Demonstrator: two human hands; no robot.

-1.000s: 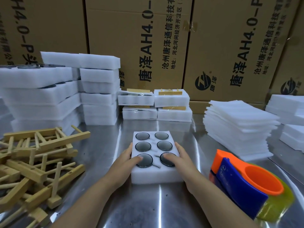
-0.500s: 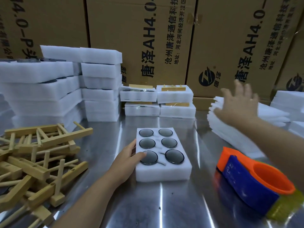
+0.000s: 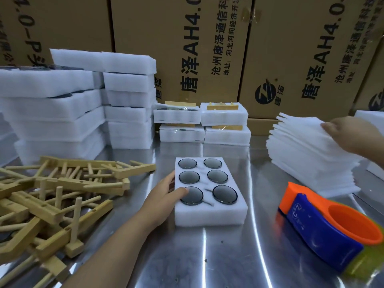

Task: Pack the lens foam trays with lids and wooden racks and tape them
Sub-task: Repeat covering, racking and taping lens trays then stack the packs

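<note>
- The tray (image 3: 209,213) is being kept flat on the steel table (image 3: 207,260), pressed directly against the left hand (image 3: 164,196), on that hand's right.
- Six dark lenses (image 3: 225,194) are being carried in the tray's round pockets, in two columns of three.
- The left hand is being laid along the tray's left wall with the fingers fairly straight and wrapped round nothing. Its thumb is being rested on the tray's top, at the rim of the nearest left lens.
- The right hand (image 3: 353,134) is being held on top of the lid stack (image 3: 307,156), well to the right of the left hand and farther away. It is blurred, and whether a lid is being pinched or only touched cannot be told.
- An orange and blue tape dispenser (image 3: 324,231) is being left on the table nearer than the right hand, to the right of the tray and apart from it.
- A loose pile of racks (image 3: 62,196) is being kept just left of the left hand and forearm, with the pieces crossed over one another.
- Four packs (image 3: 225,119) are being stored beyond the left hand's fingertips, past the tray. They are stacked two by two, with wooden strips showing on top under clear film.
- Tall foam stacks (image 3: 62,113) are being kept farther left, behind the racks.
- Printed cartons (image 3: 207,48) are being stood along the back, behind everything on the table.
</note>
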